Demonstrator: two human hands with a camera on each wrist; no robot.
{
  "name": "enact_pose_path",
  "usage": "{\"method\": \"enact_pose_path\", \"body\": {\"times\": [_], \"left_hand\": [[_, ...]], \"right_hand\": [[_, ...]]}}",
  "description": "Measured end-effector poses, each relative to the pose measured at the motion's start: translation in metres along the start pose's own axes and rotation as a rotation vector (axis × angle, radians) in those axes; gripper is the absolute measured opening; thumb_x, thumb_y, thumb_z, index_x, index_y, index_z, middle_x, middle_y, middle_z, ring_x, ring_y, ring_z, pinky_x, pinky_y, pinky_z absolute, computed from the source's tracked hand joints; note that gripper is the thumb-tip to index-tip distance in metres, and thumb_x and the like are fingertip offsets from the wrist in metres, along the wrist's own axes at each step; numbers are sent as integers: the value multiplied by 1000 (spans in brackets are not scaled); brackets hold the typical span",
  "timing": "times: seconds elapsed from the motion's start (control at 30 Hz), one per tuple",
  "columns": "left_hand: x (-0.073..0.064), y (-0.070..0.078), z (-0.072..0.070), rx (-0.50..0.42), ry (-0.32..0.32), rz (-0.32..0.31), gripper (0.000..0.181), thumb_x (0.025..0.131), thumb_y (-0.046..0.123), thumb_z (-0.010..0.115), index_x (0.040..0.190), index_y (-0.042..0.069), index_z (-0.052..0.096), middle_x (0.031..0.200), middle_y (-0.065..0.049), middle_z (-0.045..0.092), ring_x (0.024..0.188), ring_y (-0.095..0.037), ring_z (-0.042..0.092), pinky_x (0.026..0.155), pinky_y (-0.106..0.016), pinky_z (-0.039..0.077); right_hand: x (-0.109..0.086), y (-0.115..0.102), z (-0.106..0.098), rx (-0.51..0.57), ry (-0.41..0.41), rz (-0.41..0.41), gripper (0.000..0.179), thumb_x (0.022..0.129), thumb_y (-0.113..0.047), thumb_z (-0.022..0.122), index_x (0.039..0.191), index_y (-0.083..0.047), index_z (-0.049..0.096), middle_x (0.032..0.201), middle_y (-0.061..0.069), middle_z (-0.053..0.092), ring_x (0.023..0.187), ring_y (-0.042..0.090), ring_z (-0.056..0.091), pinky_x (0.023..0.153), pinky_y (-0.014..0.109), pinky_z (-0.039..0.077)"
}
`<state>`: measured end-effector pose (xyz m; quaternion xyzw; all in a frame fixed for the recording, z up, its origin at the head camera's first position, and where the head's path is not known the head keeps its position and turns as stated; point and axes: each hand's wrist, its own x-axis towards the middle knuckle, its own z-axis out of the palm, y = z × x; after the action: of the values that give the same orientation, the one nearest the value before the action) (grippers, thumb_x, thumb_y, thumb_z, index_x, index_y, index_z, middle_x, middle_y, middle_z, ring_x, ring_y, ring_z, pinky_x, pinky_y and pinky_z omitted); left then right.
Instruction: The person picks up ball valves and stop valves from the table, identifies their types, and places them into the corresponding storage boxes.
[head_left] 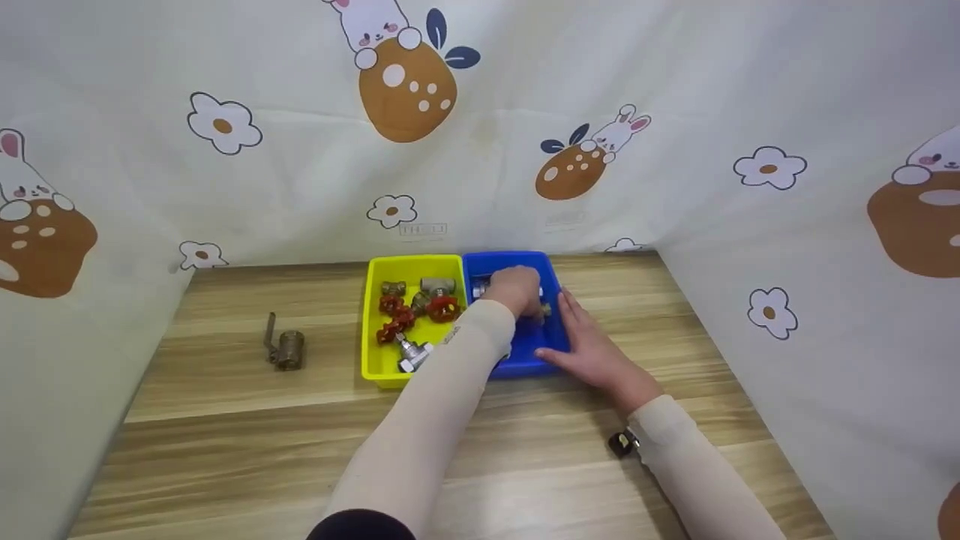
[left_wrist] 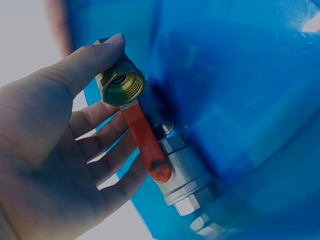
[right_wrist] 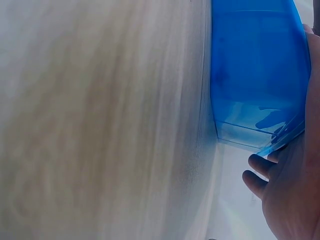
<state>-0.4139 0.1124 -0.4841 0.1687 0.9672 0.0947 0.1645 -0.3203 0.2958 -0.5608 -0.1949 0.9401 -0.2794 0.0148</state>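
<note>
In the left wrist view, a brass ball valve [left_wrist: 121, 89] with an orange-red lever [left_wrist: 145, 142] is pinched by my left hand [left_wrist: 55, 135], thumb on top, other fingers spread behind. A silver metal valve [left_wrist: 184, 172] lies just below it inside the blue bin [head_left: 517, 367]. The head view has this hand reaching into the bin's back half, hiding most of what is there. My right hand [head_left: 592, 349] rests against the bin's right side, its fingers extended along the rim and its thumb by the front right corner.
A yellow bin [head_left: 367, 337] adjoins the blue one on the left. It holds several valves, including red-wheeled ones [head_left: 444, 309] and a silver one [head_left: 412, 351]. A bronze-coloured lever valve [head_left: 289, 349] stands on the wooden table [head_left: 225, 435] farther left. Printed cloth [head_left: 510, 202] encloses the back and sides.
</note>
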Motion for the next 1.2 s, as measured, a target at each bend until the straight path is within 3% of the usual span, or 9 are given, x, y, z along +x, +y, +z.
{"method": "enact_pose_path", "body": {"times": [0.13, 0.5, 0.93, 1.2], "left_hand": [[4, 0, 2, 8, 6, -3, 71, 89, 45, 95, 146, 8, 71, 150, -11, 68, 137, -30, 64, 122, -51, 46], [14, 3, 7, 138, -19, 28, 75, 88, 48, 95, 149, 11, 70, 148, -9, 70, 137, -30, 65, 121, -51, 48], [19, 11, 11, 294, -21, 45, 85, 82, 49, 99, 153, 14, 67, 154, -7, 67, 141, -28, 63, 115, -48, 53], [14, 17, 9, 364, -23, 48, 81, 85, 47, 97, 153, 16, 67, 152, -2, 68, 138, -24, 65, 113, -45, 55]], "right_hand": [[0, 0, 0, 3, 0, -6, 122, 98, -71, 71, 177, -4, 5, 186, 13, 2, 169, 41, 10, 134, 61, 17], [-1, -1, 0, -4, 12, -33, 120, 100, -67, 71, 176, -1, 6, 185, 17, 4, 169, 43, 10, 134, 60, 17], [0, -2, -1, -13, -2, -21, 120, 100, -65, 72, 175, 1, 5, 185, 20, 4, 169, 41, 9, 135, 58, 16], [0, -2, -2, -17, 2, -29, 120, 100, -64, 72, 175, 1, 4, 184, 21, 4, 169, 42, 9, 135, 58, 16]]}}
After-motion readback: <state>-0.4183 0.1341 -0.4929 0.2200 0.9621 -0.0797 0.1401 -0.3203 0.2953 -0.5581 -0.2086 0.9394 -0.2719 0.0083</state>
